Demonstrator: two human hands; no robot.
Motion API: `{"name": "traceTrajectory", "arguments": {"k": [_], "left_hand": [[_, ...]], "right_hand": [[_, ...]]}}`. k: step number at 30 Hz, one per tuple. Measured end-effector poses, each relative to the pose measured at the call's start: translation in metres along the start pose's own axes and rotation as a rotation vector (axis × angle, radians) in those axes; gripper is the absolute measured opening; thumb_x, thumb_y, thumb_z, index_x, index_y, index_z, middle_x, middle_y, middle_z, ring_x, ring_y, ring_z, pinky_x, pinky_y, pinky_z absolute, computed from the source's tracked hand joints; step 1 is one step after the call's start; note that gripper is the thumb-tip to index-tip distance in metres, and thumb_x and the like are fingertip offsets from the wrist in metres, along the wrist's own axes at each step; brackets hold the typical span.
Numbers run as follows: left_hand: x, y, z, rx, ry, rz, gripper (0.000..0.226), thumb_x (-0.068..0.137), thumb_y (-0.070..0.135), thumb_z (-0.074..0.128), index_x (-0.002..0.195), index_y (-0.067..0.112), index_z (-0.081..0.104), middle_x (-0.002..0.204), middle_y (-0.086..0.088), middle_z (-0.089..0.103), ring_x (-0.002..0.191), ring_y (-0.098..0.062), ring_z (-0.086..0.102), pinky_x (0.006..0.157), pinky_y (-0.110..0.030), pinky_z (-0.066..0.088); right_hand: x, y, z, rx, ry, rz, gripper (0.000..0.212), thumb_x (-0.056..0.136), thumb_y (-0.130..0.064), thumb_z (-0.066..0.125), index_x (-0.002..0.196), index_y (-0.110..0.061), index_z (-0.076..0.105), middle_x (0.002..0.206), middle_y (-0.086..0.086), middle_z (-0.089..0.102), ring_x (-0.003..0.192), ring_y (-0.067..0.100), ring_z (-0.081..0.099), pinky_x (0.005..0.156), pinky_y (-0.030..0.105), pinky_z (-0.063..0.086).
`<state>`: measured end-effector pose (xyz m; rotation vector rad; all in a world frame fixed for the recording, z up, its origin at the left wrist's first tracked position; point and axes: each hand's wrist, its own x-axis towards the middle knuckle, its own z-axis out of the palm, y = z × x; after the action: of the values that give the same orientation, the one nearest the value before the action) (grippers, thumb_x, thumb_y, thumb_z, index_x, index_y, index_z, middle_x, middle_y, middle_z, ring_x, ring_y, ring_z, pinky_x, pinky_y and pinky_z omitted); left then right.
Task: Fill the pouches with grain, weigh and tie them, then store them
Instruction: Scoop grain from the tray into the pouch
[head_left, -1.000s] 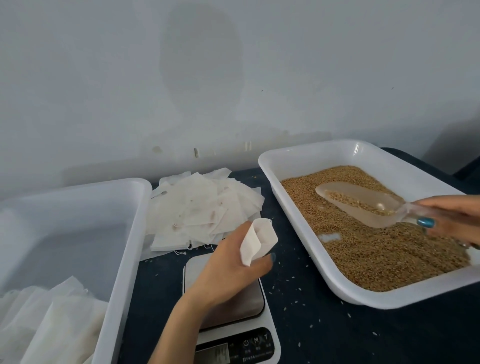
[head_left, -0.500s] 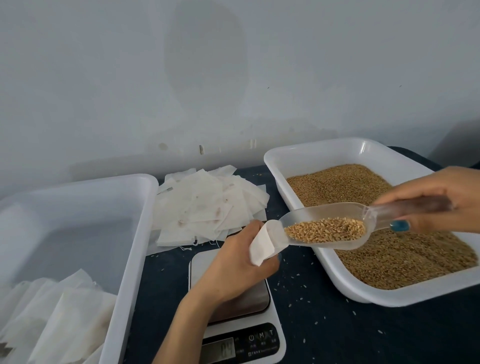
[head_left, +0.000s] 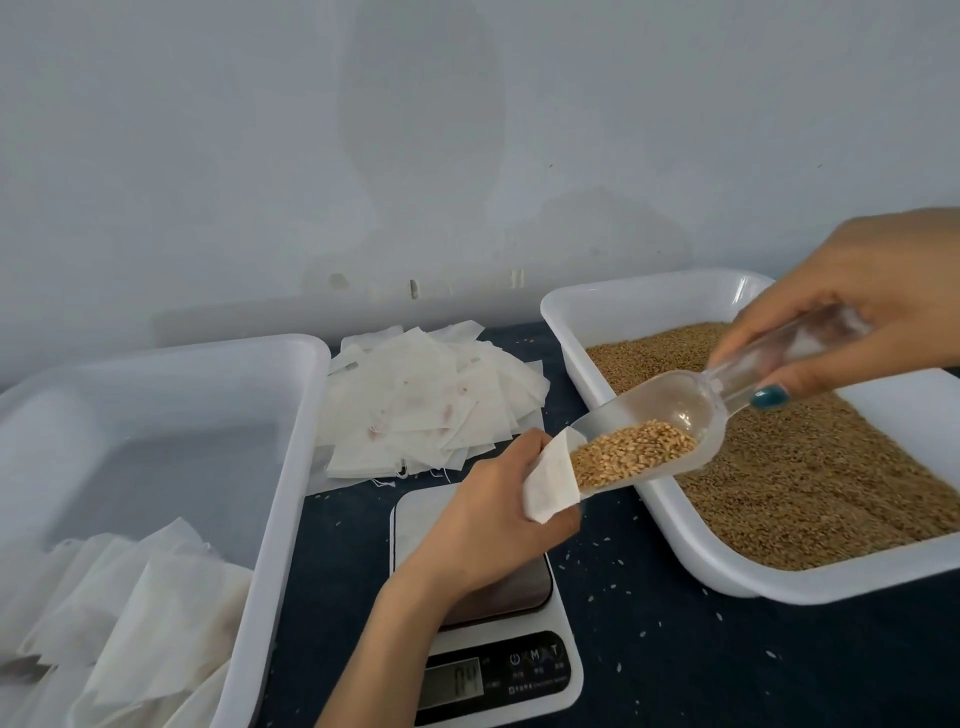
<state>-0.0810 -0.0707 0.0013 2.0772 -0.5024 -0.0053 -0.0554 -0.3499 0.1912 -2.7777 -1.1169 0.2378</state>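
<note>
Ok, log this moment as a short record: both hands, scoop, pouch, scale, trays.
left hand: holds an open pouch over the scale
right hand: grips the clear scoop by its handle, tilted down toward the pouch
scoop load: grain, at the pouch mouth
right tray: loose grain
left tray: white pouches at the near end
flat pouches: heaped between the trays

A pale grey wall (head_left: 208, 156) is running along the far side, showing a faint darker oval patch (head_left: 421, 104) near its middle and a few small chipped marks (head_left: 414, 288) low down. A dark blue worktop (head_left: 727, 670) is stretching from its foot toward the near edge.
</note>
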Motion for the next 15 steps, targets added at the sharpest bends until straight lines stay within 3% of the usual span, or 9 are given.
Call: {"name": "traceTrajectory", "arguments": {"k": [6,9,15], "left_hand": [[0.000,0.001,-0.004,-0.057,0.010,0.001,0.032,0.073,0.044,0.065,0.100,0.036,0.050,0.095,0.020,0.064,0.086,-0.002,0.062,0.062,-0.016,0.049],[0.000,0.000,-0.004,-0.068,0.006,-0.021,0.034,0.072,0.046,0.065,0.101,0.036,0.050,0.098,0.021,0.064,0.088,-0.001,0.062,0.068,-0.024,0.054],[-0.001,0.001,-0.004,-0.088,0.001,-0.043,0.032,0.074,0.045,0.065,0.100,0.035,0.051,0.095,0.017,0.064,0.086,-0.006,0.062,0.069,-0.027,0.054]], "right_hand": [[0.007,-0.006,-0.013,0.002,0.006,0.007,0.057,0.065,-0.102,0.031,0.113,-0.077,0.048,0.082,-0.038,0.067,0.045,0.004,0.055,0.041,0.013,0.037],[0.007,-0.007,-0.017,0.022,0.000,0.007,0.055,0.067,-0.100,0.032,0.114,-0.076,0.049,0.084,-0.042,0.066,0.046,0.003,0.057,0.041,0.010,0.039],[0.002,-0.007,-0.011,0.104,0.008,0.053,0.054,0.067,-0.099,0.036,0.113,-0.076,0.050,0.074,-0.031,0.069,0.045,0.007,0.055,0.041,0.021,0.043]]}}
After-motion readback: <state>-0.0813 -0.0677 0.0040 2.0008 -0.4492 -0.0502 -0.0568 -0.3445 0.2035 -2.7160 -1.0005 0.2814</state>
